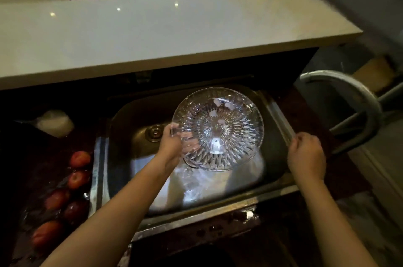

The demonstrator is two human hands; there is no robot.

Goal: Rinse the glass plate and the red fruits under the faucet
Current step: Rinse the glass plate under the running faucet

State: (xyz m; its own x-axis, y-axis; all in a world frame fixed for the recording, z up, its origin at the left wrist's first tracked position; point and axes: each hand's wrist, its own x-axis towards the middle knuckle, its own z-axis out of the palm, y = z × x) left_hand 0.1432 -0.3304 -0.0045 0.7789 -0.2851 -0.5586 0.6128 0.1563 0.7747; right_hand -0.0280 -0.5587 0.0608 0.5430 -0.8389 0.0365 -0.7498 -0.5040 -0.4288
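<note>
Over the steel sink (220, 212) a clear cut-glass plate (220, 129) is held tilted, its patterned face toward me. My left hand (172, 147) grips its left rim. Curled fingers of my right hand (305, 153) rest at the sink's right rim, and I make out nothing in them. Several red fruits (77, 179) lie in a row on the dark wet counter to the left of the sink. No water stream is visible.
The drain (154, 132) sits at the sink's back left. A white raised countertop (174, 33) runs behind the sink. A curved grey metal tube (359, 96) arches at the right. A white bag-like object (55, 123) lies at the back left.
</note>
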